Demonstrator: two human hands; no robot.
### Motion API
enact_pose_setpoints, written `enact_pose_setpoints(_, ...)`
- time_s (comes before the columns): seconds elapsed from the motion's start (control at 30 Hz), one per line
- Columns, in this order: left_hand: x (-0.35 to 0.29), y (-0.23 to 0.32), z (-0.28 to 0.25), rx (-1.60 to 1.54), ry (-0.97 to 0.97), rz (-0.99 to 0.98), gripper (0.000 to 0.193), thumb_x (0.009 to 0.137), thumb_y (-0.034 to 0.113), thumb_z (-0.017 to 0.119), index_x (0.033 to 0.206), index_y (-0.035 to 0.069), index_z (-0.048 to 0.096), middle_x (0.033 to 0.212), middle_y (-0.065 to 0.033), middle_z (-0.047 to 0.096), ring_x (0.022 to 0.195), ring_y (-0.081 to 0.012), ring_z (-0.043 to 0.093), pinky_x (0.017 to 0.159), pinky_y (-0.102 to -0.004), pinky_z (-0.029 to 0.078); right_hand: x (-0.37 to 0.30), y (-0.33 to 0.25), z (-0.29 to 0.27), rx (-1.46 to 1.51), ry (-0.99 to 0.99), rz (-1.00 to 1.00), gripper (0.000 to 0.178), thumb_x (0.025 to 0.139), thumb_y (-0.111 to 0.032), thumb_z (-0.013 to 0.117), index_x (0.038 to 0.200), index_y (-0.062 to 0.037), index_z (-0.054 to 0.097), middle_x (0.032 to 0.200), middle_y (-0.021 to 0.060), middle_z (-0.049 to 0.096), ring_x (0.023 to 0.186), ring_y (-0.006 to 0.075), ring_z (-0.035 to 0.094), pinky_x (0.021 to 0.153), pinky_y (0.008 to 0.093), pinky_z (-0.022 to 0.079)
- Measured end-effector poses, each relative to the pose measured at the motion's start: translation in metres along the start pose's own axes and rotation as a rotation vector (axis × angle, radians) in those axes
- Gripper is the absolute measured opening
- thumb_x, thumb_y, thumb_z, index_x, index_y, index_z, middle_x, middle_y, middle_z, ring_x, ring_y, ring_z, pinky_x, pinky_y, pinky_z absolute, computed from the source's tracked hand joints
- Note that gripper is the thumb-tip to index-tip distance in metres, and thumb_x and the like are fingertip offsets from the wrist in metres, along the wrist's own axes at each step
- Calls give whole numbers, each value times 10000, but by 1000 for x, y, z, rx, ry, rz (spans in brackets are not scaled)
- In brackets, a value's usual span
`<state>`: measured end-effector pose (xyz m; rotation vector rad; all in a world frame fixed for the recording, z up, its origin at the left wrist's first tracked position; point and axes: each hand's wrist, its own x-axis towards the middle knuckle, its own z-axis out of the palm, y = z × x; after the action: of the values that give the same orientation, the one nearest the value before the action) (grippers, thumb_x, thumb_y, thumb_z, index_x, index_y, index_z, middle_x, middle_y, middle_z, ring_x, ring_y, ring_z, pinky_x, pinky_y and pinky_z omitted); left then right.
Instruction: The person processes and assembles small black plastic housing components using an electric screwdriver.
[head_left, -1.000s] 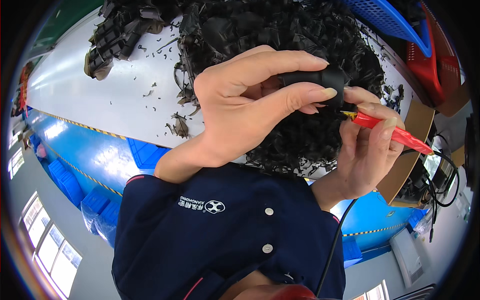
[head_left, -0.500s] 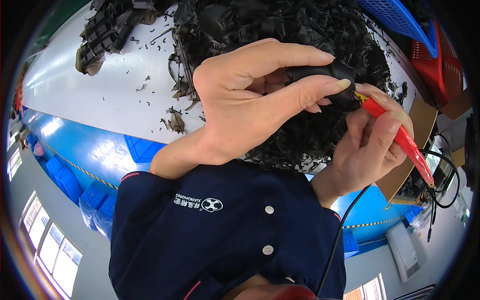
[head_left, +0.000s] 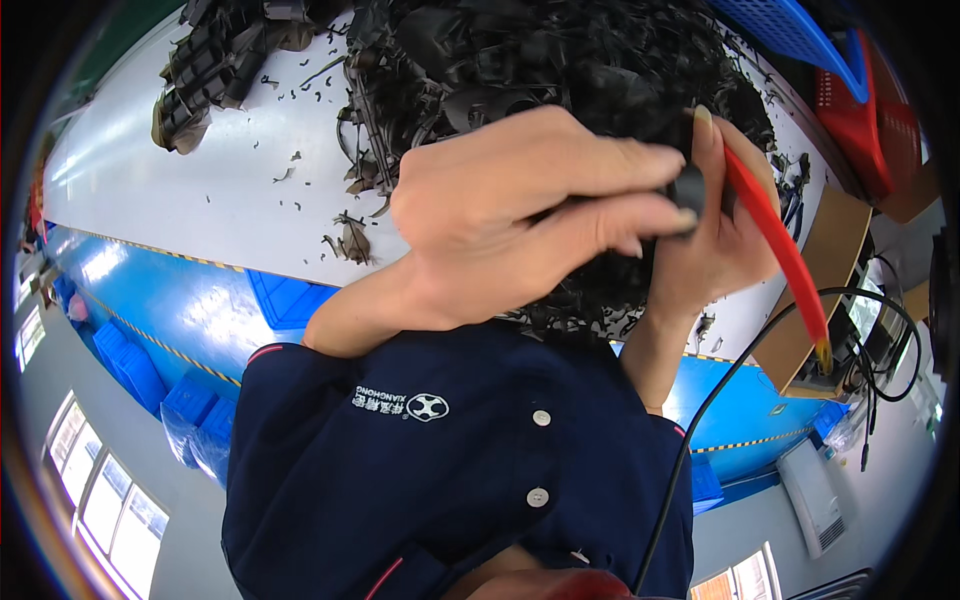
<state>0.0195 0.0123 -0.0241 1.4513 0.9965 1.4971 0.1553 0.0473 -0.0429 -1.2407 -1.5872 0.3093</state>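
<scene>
My left hand (head_left: 510,220) reaches across the middle, its thumb and fingers pinched on a small rounded black part (head_left: 687,200). Motion smears that hand somewhat, and its fingers cover most of the part. Just to the right, my right hand (head_left: 720,235) is raised with a slim red-handled tool (head_left: 775,225) lodged in its fingers. The handle slants down to the right and has a yellowish end; the working tip is hidden behind the fingers. Behind both hands spreads a large heap of black scraps and strips (head_left: 560,60).
Black pieces (head_left: 215,70) lie at the far left of the white table (head_left: 240,190), with small crumbs scattered about. A blue basket (head_left: 800,35), a red basket (head_left: 860,130) and a cardboard box (head_left: 825,270) stand at the right. A black cable (head_left: 720,390) loops beside my right arm.
My right hand has turned upright and shifted left, its tool's tip no longer showing against the black part. My left hand has lowered a little and still pinches the part.
</scene>
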Motion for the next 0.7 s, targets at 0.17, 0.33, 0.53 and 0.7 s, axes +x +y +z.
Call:
enact_pose_setpoints(0.17, 5, 11, -2, -458, -101, -116, 432, 793, 243, 631, 949, -151, 548, 784, -187, 579, 515, -170, 582, 443, -215, 459, 9, 20, -5, -173, -153, 115, 86, 753, -71, 656, 767, 10, 630, 642, 69, 609, 545, 114, 540, 547, 198, 409)
enact_pose_setpoints(0.33, 4, 7, -10, -410, -59, -208, 298, 773, 28, 614, 1035, -83, 526, 996, -190, 551, 841, -177, 575, 635, -240, 512, 12, 14, -21, 242, 132, 81, 153, 805, -67, 583, 831, 79, 619, 731, 126, 622, 518, 92, 514, 493, 184, 386)
enact_pose_setpoints(0.53, 2, 0, -15, 76, -23, 220, 264, 648, -148, 635, 882, -34, 587, 1054, -196, 540, 888, -212, 573, 757, -281, 485, 5, -14, -39, 1066, -222, 341, 320, 921, -222, 371, 886, 60, 519, 899, 285, 561, 348, 39, 313, 344, 144, 239)
enact_pose_setpoints(0.7, 4, -1, -12, 187, -51, 375, 270, 627, -137, 651, 863, -16, 598, 1053, -189, 548, 889, -226, 581, 739, -287, 492, -2, -27, -34, 1002, -221, 373, 277, 903, -192, 434, 850, 56, 547, 846, 249, 597, 337, 46, 358, 311, 148, 242)
